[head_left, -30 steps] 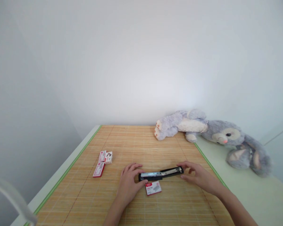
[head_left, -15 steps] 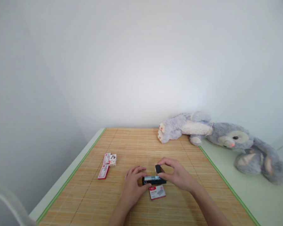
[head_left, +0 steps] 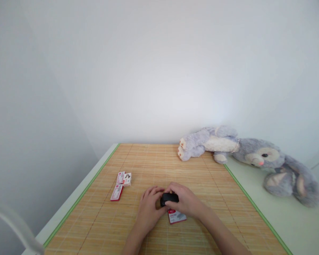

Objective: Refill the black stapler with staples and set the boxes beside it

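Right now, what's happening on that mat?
A person has both hands on a black stapler on the bamboo mat: left hand at its left end, right hand over the top. A staple box lies beside the right wrist, more small boxes to the left, and a plush rabbit far right.

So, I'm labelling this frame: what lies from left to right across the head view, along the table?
Red and white staple boxes → left hand → black stapler → right hand → grey plush rabbit.
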Demonstrator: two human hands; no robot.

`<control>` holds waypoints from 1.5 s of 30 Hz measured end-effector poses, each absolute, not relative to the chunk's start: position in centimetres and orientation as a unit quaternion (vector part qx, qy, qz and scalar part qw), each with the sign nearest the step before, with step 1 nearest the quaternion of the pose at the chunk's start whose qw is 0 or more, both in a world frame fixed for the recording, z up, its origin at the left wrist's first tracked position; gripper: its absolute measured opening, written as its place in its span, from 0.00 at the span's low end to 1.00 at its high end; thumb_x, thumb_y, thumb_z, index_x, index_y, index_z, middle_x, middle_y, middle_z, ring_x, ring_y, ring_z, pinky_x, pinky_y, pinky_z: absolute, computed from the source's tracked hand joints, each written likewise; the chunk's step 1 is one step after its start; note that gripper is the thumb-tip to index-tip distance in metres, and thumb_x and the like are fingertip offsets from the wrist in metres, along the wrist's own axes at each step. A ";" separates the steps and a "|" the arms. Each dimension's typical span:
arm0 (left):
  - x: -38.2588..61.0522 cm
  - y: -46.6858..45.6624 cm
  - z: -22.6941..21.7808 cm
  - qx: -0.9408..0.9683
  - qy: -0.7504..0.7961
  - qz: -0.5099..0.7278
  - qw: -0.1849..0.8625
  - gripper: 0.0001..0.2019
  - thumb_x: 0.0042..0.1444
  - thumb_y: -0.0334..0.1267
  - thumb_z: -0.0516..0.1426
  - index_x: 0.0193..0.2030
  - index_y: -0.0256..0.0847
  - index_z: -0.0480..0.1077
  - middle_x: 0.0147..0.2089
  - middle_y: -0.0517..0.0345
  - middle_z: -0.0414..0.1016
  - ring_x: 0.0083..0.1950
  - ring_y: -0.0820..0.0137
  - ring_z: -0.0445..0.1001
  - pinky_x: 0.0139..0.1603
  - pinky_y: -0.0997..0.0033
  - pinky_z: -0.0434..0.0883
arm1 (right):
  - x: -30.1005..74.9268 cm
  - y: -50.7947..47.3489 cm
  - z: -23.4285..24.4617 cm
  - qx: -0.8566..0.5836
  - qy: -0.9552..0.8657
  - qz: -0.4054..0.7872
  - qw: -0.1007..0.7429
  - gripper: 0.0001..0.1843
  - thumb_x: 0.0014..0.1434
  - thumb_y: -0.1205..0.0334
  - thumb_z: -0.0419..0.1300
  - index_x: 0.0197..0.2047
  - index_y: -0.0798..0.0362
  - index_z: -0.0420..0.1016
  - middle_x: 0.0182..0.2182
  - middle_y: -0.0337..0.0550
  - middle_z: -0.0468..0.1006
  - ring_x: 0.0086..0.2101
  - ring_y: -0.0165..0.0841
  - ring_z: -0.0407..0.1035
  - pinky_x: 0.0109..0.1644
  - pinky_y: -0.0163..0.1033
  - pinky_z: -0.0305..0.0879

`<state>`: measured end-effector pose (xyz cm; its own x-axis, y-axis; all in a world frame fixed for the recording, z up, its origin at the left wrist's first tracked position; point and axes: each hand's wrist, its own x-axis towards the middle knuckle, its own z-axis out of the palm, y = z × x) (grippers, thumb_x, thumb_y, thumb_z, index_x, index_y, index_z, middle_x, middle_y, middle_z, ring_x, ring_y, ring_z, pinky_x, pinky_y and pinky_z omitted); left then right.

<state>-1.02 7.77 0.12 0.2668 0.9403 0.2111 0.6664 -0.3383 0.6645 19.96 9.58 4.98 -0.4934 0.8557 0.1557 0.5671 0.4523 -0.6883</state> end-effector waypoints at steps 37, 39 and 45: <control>-0.7 5.2 1.7 0.733 0.572 0.257 0.264 0.16 0.48 0.39 0.67 0.45 0.46 0.74 0.41 0.59 0.75 0.43 0.64 0.72 0.45 0.65 0.65 | 20.2 7.9 -1.2 -0.512 -0.546 0.472 0.466 0.32 0.63 0.36 0.61 0.58 0.53 0.77 0.31 0.41 0.76 0.30 0.36 0.70 0.31 0.38 0.67; -0.3 5.0 1.5 0.732 0.575 0.264 0.252 0.15 0.46 0.38 0.68 0.41 0.45 0.73 0.40 0.60 0.75 0.42 0.64 0.71 0.45 0.66 0.64 | 20.1 7.9 -1.2 -0.515 -0.556 0.452 0.470 0.32 0.63 0.37 0.61 0.58 0.53 0.78 0.31 0.41 0.77 0.31 0.36 0.70 0.34 0.39 0.68; -2.3 5.0 -0.4 0.704 0.603 0.308 0.215 0.14 0.56 0.51 0.65 0.40 0.46 0.71 0.39 0.58 0.75 0.42 0.63 0.73 0.45 0.64 0.68 | 20.2 7.4 -1.1 -0.523 -0.525 0.466 0.484 0.34 0.64 0.34 0.59 0.62 0.51 0.74 0.34 0.43 0.78 0.30 0.37 0.70 0.30 0.38 0.67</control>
